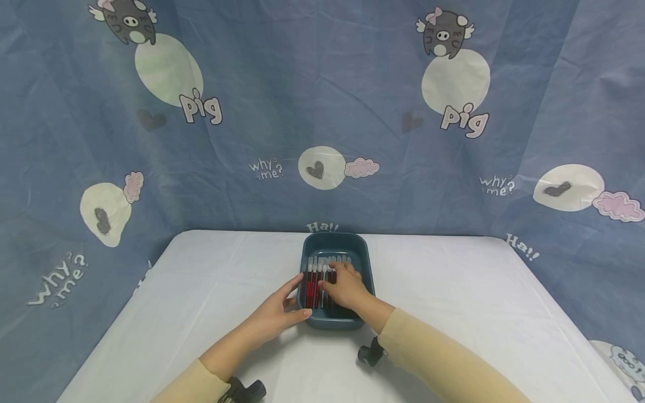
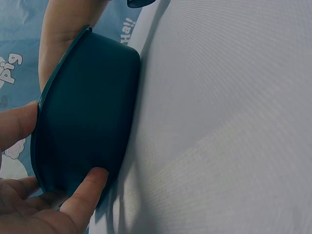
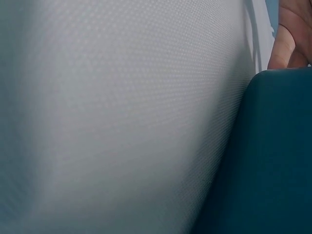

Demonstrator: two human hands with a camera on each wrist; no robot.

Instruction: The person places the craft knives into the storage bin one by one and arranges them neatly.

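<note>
A dark teal plastic tray stands on the white-covered table. Inside it, several slim, pen-like red sticks with pale upper ends lie side by side, lengthwise. My left hand touches the tray's left side, thumb near the front-left corner and fingers along the wall; the left wrist view shows these fingers against the outside. My right hand reaches over the right wall onto the sticks, thumb and forefinger apart among them. Whether it pinches one is too small to tell. The right wrist view shows only the tray's outer wall and my left hand.
The white tabletop extends on both sides of the tray. Behind it hangs a blue printed cloth, close to the tray's far end. Black wrist devices sit beneath both forearms, low over the table.
</note>
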